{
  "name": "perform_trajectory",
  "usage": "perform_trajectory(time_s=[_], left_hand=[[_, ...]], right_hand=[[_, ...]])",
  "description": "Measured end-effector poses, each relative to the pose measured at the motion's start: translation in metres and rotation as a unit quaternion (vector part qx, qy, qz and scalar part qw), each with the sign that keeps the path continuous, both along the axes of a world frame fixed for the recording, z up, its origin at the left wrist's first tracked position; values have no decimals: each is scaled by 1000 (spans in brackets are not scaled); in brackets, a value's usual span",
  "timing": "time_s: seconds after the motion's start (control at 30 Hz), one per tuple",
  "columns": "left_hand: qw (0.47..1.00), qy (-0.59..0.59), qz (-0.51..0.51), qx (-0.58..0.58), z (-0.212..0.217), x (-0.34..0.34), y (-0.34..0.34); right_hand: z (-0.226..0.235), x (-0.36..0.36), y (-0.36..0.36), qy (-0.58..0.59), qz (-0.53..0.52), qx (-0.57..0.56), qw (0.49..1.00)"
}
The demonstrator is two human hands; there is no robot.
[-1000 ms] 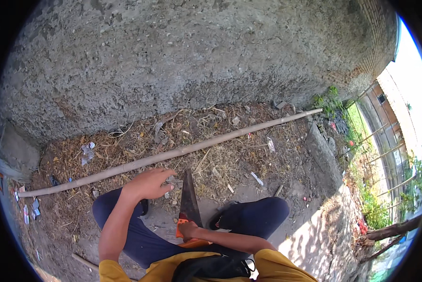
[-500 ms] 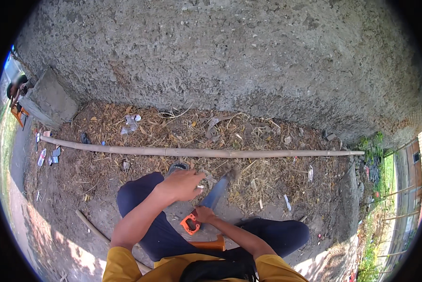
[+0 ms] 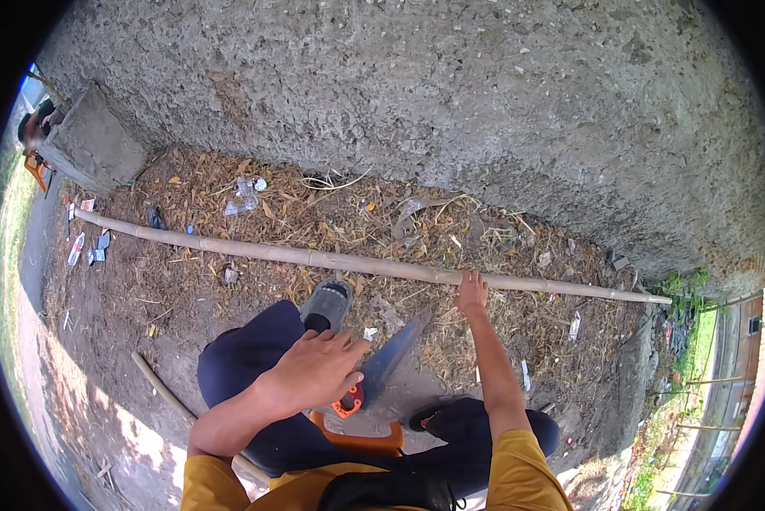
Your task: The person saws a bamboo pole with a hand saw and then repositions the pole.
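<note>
Pole, long and pale, lying across the littered ground, a little way short of the rough wall. Nearest: saw, orange handle close under the left hand, blade slanting away toward the pole. Left hand back up, fingers loosely bent and apart, seemingly around nothing; unable to tell if touching the handle. Best kept off the blade. Just beyond: grey shoe, close to the pole's near side; wise to draw toes back before shifting any weight. Right hand on the pole, right of its middle, fingers laid over the top; unable to tell whether closed underneath. For a sure hold, wrap thumb and fingers fully round, wrist straight. Farther off: clear plastic scrap among dry leaves, then the wall; mind the long ends there.
</note>
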State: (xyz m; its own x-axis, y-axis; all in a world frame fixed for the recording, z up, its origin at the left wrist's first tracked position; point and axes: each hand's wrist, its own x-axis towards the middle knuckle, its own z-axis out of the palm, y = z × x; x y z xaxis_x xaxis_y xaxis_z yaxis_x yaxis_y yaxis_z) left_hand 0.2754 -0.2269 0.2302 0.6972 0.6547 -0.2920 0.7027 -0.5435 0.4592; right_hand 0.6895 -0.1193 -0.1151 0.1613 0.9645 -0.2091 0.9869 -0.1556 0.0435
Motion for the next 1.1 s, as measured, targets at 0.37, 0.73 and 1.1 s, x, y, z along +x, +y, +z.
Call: perform_trajectory(time_s=[0.37,0.73,1.1], left_hand=[[1000,1,26,14,-6,-16,-4],[1000,-1,16,-25,-3,-16,2],[1000,7,17,-22,-13,-15,2]], right_hand=[[-37,-10,33,-51,29,-64,996],[-58,42,35,-97,69,3,993],[-12,19,11,-59,143,-4,988]])
